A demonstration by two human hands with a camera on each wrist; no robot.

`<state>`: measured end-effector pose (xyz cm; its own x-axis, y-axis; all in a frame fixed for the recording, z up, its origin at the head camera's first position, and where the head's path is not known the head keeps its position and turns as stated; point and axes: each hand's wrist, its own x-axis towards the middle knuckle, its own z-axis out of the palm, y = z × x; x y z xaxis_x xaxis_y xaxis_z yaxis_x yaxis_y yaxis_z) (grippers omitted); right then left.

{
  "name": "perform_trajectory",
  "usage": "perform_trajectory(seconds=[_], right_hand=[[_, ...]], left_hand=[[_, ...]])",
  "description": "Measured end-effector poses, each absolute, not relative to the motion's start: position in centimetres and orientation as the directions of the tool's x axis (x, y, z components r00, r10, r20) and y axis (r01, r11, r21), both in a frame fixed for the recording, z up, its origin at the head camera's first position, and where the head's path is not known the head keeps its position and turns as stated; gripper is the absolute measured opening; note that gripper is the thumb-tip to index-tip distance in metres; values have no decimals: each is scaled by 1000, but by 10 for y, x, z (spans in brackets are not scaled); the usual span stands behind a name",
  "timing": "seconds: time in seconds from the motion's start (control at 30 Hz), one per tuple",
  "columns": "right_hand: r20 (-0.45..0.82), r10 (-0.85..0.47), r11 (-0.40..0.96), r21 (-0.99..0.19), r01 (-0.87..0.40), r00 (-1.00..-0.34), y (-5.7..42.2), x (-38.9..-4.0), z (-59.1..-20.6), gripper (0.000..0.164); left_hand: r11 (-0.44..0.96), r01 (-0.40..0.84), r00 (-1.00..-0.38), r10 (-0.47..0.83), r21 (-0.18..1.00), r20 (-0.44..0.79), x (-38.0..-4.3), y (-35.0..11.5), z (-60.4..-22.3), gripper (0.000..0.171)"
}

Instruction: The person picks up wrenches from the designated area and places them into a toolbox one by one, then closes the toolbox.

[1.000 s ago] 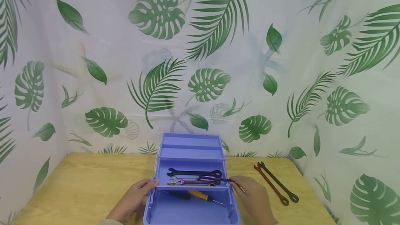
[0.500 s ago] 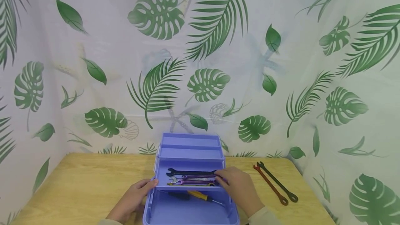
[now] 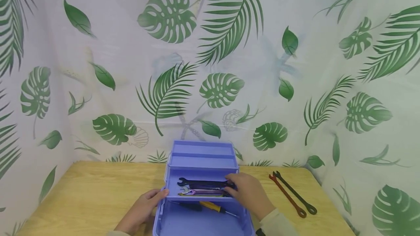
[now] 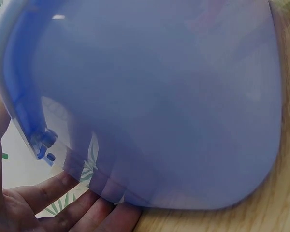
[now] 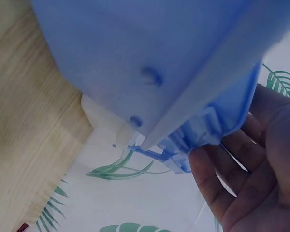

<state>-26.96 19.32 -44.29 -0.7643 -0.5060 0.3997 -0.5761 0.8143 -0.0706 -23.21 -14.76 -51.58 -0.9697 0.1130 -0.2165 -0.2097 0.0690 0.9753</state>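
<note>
An open blue toolbox (image 3: 203,227) stands on the table, its raised tray (image 3: 203,173) bearing several wrenches. A black wrench (image 3: 203,183) lies at the back of the row, a dark purple wrench (image 3: 205,187) close against it, and a shiny lilac wrench (image 3: 203,192) in front. My left hand (image 3: 141,207) grips the toolbox's left side, thumb on the tray's corner. At the tray's right end my right hand (image 3: 251,194) holds the wrench ends, index finger behind them and thumb in front; its palm covers part of them. In the right wrist view, fingers (image 5: 232,154) curve beside the blue edge.
A yellow-handled screwdriver (image 3: 211,206) and a dark-handled tool (image 3: 191,206) lie in the toolbox's lower compartment. On the wooden table (image 3: 108,188), a red wrench (image 3: 288,196) and a dark green wrench (image 3: 296,194) lie to the right. A leaf-patterned cloth hangs behind.
My right hand has moved left over the tray and laid the dark purple wrench among the others, beside the black one. The left hand has stayed on the toolbox.
</note>
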Motion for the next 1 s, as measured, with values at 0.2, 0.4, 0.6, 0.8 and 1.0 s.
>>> perform_trajectory(seconds=[0.2,0.4,0.6,0.8,1.0], right_hand=[[439,-468,814,-123,-568,-767,206,-264,-443,25],[485,-317,851,-233,-470,-815,229,-253,-452,32],[466,-208,875,-305,-377,-860,255,-245,-465,34],[363,-156,897,-338,-285,-919,274,-235,-471,40],[269,-127,909,-353,-220,-955,288,-233,-475,42]], left_hand=[[70,-219,-968,107,973,-225,-231,-146,-515,72],[61,-218,-970,94,974,-223,-231,-146,-517,71],[57,-211,-971,100,976,-216,-232,-147,-517,71],[75,-219,-970,95,973,-226,-233,-147,-517,74],[72,-232,-965,110,970,-239,-232,-147,-517,78]])
